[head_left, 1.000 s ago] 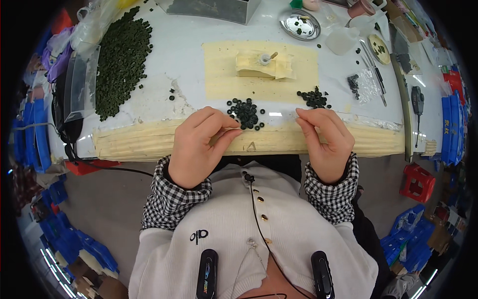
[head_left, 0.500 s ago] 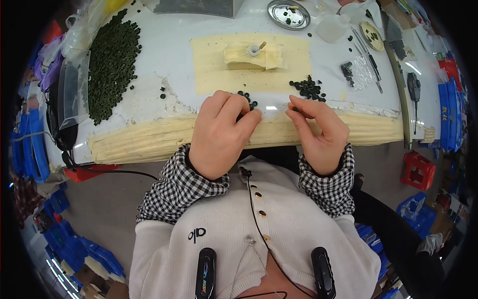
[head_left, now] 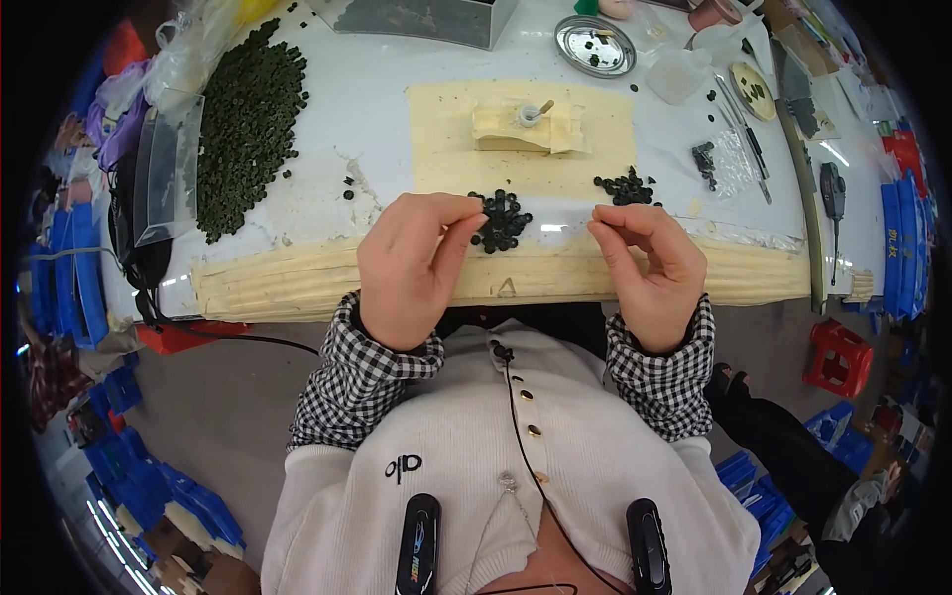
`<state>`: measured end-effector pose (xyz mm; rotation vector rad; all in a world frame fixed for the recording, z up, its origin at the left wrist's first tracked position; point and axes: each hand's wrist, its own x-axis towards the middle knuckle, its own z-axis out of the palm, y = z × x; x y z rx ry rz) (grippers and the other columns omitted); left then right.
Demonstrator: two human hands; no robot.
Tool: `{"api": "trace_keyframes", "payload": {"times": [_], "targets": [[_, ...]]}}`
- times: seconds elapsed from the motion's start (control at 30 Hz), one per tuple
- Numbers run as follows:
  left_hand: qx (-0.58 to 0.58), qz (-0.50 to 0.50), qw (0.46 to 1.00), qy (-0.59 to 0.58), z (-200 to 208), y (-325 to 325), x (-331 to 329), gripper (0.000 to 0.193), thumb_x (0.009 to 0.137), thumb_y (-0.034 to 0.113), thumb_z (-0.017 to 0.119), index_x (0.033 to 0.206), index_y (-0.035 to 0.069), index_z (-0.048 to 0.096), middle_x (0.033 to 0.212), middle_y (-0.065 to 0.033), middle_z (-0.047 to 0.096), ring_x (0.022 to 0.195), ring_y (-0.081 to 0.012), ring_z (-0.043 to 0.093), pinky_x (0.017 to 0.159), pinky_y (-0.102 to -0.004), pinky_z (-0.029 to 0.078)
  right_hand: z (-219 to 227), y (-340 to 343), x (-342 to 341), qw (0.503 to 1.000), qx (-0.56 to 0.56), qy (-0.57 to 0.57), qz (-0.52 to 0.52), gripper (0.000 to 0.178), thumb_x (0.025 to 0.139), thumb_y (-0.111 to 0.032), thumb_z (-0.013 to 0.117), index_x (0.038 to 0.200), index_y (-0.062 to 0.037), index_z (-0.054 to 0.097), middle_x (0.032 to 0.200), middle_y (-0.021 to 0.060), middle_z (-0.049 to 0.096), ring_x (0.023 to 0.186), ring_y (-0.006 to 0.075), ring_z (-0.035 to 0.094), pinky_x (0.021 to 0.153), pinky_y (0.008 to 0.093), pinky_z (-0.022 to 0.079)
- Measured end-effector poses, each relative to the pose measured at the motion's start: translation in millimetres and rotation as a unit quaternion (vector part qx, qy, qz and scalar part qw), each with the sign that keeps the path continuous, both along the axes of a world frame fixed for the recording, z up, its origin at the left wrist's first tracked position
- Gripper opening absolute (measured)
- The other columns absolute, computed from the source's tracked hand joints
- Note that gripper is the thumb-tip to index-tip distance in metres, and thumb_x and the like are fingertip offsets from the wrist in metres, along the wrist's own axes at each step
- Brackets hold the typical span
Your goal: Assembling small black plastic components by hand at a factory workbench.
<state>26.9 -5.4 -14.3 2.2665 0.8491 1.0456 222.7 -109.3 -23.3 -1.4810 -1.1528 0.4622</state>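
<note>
My left hand [head_left: 409, 266] is closed, thumb and forefinger pinched together at the left edge of a small pile of round black parts [head_left: 503, 223]. Whatever lies between those fingertips is too small to make out. My right hand [head_left: 656, 270] hovers over the table's front edge, its thumb and forefinger nearly meeting; anything in that pinch cannot be made out either. Just beyond the right hand lies a second little pile of black parts [head_left: 627, 188]. Farther back, a taped block [head_left: 496, 127] bears a small white cup [head_left: 529, 116] with a short stick in it.
A large heap of dark green parts [head_left: 248, 129] covers the left of the table. A round metal dish [head_left: 595, 47], a plastic bottle [head_left: 679, 76], tweezers [head_left: 739, 124] and a yellow dish [head_left: 752, 89] lie at the far right. Padding [head_left: 397, 266] lines the front edge.
My left hand has drawn back to the left, uncovering the near pile of black parts. The black part seen in my right fingertips no longer shows. The whole view has shifted slightly.
</note>
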Motion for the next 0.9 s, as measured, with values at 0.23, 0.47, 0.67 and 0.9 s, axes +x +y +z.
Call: {"api": "trace_keyframes", "payload": {"times": [0.23, 0.47, 0.67, 0.9], "targets": [[-0.069, 0.177, 0.980, -0.062, -4, 25, -49, 0.013, 0.091, 0.006, 0.062, 0.099, -0.004, 0.065, 0.087, -0.0067, 0.066, 0.076, -0.0096, 0.057, 0.068, -0.0226, 0.046, -2, -3, 3, 0.999, -0.010, 0.041, 0.019, 0.015, 0.082, 0.004, 0.069, 0.097, 0.0044, 0.067, 0.090, 0.0109, 0.068, 0.082, 0.0156, 0.066, 0.075, 0.0247, 0.052], [-0.440, -0.088, 0.858, -0.248, 15, -5, -20, 0.017, 0.094, 0.011, 0.061, 0.104, -0.002, 0.063, 0.086, -0.0054, 0.066, 0.076, -0.0072, 0.057, 0.069, -0.0209, 0.046, 4, -5, -8, 0.974, 0.003, 0.205, 0.096, 0.016, 0.084, 0.008, 0.064, 0.100, 0.0059, 0.063, 0.093, 0.0123, 0.067, 0.085, 0.0172, 0.067, 0.077, 0.0271, 0.055], [-0.673, -0.201, 0.629, -0.333, 10, -11, 13, 0.024, 0.098, 0.011, 0.054, 0.117, -0.002, 0.060, 0.099, -0.0092, 0.068, 0.084, -0.0100, 0.062, 0.076, -0.0230, 0.052, 12, -1, -13, 0.958, 0.020, 0.255, 0.127, 0.019, 0.085, 0.010, 0.062, 0.103, 0.0064, 0.062, 0.096, 0.0127, 0.066, 0.091, 0.0176, 0.067, 0.081, 0.0292, 0.056], [-0.675, -0.213, 0.605, -0.364, 1, -11, 10, 0.025, 0.097, 0.008, 0.054, 0.119, -0.001, 0.057, 0.107, -0.0125, 0.067, 0.090, -0.0119, 0.066, 0.082, -0.0232, 0.055, 20, 4, -19, 0.974, 0.032, 0.200, 0.105, 0.020, 0.082, 0.008, 0.066, 0.102, 0.0051, 0.065, 0.097, 0.0113, 0.068, 0.090, 0.0153, 0.067, 0.082, 0.0262, 0.054]]}}
